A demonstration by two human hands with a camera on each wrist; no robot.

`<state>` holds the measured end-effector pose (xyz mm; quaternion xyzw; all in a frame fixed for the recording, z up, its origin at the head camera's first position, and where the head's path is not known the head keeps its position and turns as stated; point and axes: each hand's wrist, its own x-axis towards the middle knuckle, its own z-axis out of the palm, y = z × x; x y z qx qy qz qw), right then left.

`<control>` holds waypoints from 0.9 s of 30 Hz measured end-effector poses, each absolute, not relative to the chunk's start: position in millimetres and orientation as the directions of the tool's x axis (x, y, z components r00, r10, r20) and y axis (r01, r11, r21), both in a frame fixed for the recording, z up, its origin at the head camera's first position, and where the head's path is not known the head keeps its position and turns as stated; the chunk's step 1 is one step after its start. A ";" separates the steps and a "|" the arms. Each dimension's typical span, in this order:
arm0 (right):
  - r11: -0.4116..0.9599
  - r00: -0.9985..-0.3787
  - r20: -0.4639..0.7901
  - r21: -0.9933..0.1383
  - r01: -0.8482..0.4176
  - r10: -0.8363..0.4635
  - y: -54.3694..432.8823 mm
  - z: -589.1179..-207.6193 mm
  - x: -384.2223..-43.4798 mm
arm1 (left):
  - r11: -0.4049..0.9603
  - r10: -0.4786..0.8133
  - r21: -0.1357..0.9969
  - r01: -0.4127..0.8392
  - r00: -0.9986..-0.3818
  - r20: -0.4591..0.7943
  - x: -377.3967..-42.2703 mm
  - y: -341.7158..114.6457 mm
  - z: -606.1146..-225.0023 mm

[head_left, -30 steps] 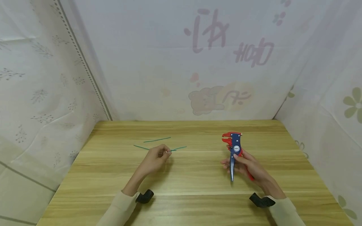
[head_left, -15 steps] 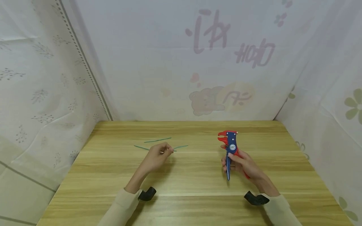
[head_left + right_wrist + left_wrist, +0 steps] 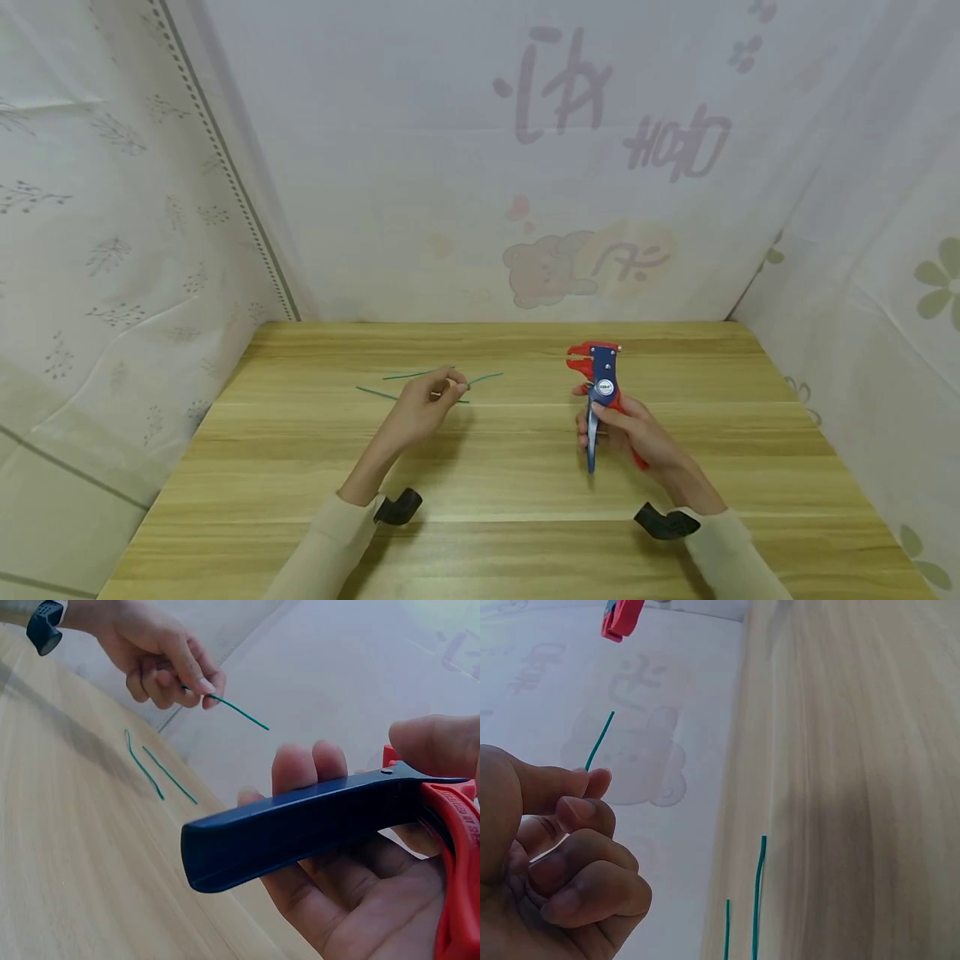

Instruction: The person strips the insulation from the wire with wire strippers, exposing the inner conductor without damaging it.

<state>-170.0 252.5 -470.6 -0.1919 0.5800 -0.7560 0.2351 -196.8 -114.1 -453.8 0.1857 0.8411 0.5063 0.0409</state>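
Note:
Between thumb and index finger, my left hand (image 3: pixel 420 407) pinches a thin green wire (image 3: pixel 487 377). In the left wrist view the free end of that wire (image 3: pixel 600 740) sticks out past the fingertips, above the table. My right hand (image 3: pixel 645 432) holds a red and blue wire stripper (image 3: pixel 602 379) by its handles, its parted red jaws facing left. The blue handle (image 3: pixel 300 829) fills much of the right wrist view, with fingers behind it. A gap separates the wire's tip from the stripper's jaws.
Two more green wires lie on the wooden table (image 3: pixel 525 483): a farther wire (image 3: pixel 405 376) and a nearer wire (image 3: pixel 375 392), partly hidden by the left hand. A printed cloth (image 3: pixel 420 167) hangs behind the table and along both sides.
My left hand has lifted the wire up and slightly right, off the table. My right hand has brought the wire stripper leftward, narrowing the space between the hands.

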 end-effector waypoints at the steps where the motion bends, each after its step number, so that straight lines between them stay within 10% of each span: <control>1: -0.222 -0.817 0.020 -0.966 0.133 -0.576 251.2 -470.6 -170.5 | 0.417 0.356 0.865 0.278 -0.926 0.126 -197.2 -113.6 -453.4; 27: -0.245 -0.807 0.037 -0.960 0.134 -0.590 228.9 -473.6 -180.8 | 0.359 0.336 0.886 0.293 -0.926 0.170 -208.5 -100.6 -443.9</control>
